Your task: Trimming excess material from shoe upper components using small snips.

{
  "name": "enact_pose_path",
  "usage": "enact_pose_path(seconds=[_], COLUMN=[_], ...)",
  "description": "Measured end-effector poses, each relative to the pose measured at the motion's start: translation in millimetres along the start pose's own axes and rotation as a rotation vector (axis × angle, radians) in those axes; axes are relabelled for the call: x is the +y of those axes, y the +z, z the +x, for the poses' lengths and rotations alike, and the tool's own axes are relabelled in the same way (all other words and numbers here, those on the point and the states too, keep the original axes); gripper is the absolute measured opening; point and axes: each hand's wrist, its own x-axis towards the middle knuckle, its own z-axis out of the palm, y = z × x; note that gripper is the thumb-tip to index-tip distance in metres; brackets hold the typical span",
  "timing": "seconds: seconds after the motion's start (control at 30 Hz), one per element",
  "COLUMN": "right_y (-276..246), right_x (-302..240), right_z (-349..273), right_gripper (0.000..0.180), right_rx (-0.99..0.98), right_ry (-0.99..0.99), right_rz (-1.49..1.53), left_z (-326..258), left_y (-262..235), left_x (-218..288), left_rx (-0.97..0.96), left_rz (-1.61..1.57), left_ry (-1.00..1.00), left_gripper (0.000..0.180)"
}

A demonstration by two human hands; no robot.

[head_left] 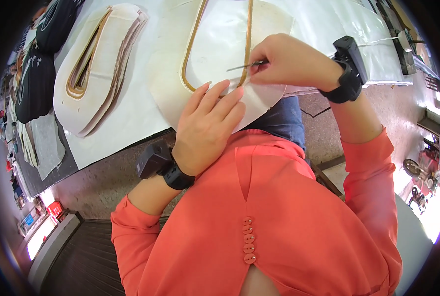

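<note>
The right hand [289,59] pinches a thin metal tool [239,66] between thumb and curled fingers, its tip pointing left across the opening in a pale cloth piece [169,66]; the left hand [202,128] lies palm down, holding nothing, its fingers slightly spread, their tips pressing the cloth at the bottom of that opening.

The piece lies by the near edge of the worktop [143,111], and its lower rim seems to jut past that edge; a brown border [248,29] already runs down both long sides of the opening and round the bend, though fingertips cover part of the curve; I judge the work on this piece to be under way at the bend, but what is left there cannot be told.

The cloth looks cream, flat and smooth, with a rounded end and a U-shaped opening, its far end out of view; toward the worktop's left edge lies a stack of similar pieces [106,64], the top opening bordered in brown too; along that left edge sit dark bundles [35,84].
</note>
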Motion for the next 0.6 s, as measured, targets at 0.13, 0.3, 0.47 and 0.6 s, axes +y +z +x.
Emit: enact_pose_path(seconds=[0.13, 0.3, 0.47, 0.6], right_y=[-5.1, -0.5, 0.0, 16.5], right_x=[-6.7, 3.0, -0.7, -10.6], right_z=[4.5, 8.5, 9.8, -0.2], right_gripper=[0.027, 0.028, 0.027, 0.028], right_rx=[0.017, 0.063, 0.021, 0.051], right_ry=[-0.010, -0.006, 0.065, 0.114], right_rz=[0.006, -0.004, 0.061, 0.036], left_z=[4.5, 7.7, 2.3, 6.3], left_y=[1.0, 3.2, 7.0, -2.2], left_x=[0.6, 0.8, 7.7, 11.5], left_rx=[0.012, 0.016, 0.043, 0.003], left_rz=[0.006, 0.007, 0.002, 0.007], left_ry=[0.005, 0.014, -0.040, -0.075], left_gripper=[0.025, 0.022, 0.020, 0.019])
